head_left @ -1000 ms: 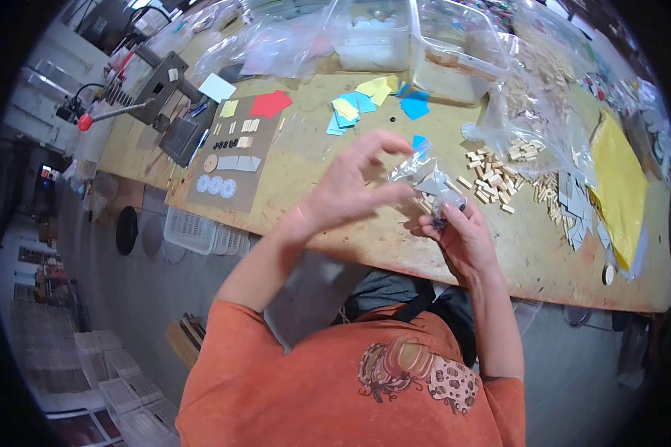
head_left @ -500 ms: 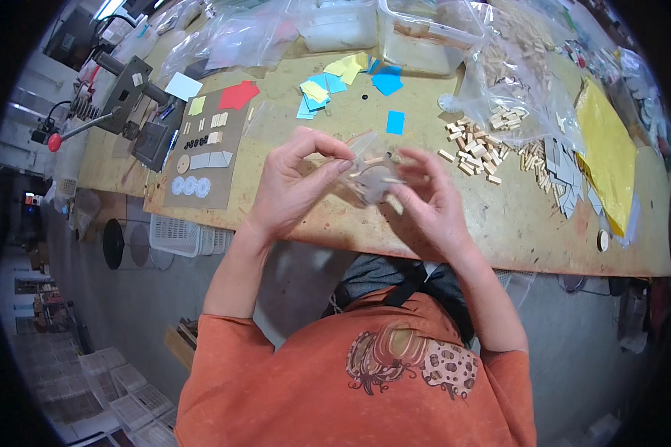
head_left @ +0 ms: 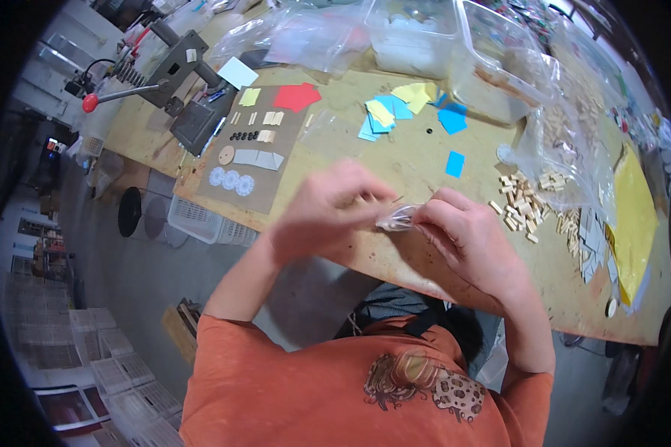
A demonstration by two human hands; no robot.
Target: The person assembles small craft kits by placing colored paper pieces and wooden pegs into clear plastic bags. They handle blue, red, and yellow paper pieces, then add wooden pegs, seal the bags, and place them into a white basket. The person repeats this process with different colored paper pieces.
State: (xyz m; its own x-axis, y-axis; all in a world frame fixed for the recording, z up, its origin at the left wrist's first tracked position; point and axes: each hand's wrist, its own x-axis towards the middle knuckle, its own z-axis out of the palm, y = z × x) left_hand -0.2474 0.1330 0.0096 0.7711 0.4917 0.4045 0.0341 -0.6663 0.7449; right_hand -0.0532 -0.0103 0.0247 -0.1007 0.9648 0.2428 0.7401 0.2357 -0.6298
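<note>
Above the table's near edge, a small clear plastic bag (head_left: 399,217) is bunched between my hands. My right hand (head_left: 476,237) pinches its right side with thumb and fingers. At its left side is my left hand (head_left: 328,205), smeared by motion, so its grip cannot be made out. What lies inside the bag is not clear. Beyond my hands lies a single blue card (head_left: 455,163). A pile of small wooden blocks (head_left: 522,205) lies to the right.
On the left, a brown board (head_left: 265,175) carries small parts and white lacy discs, beside a lever press (head_left: 179,97). Yellow and blue cards (head_left: 395,106) are spread farther back. Plastic tubs (head_left: 492,82), grey pieces (head_left: 593,242) and a yellow sheet (head_left: 634,223) occupy the right.
The view has turned, so the table appears shifted. The bag is now gathered up smaller between my hands, and my right fingers have closed on it. My left hand is moving.
</note>
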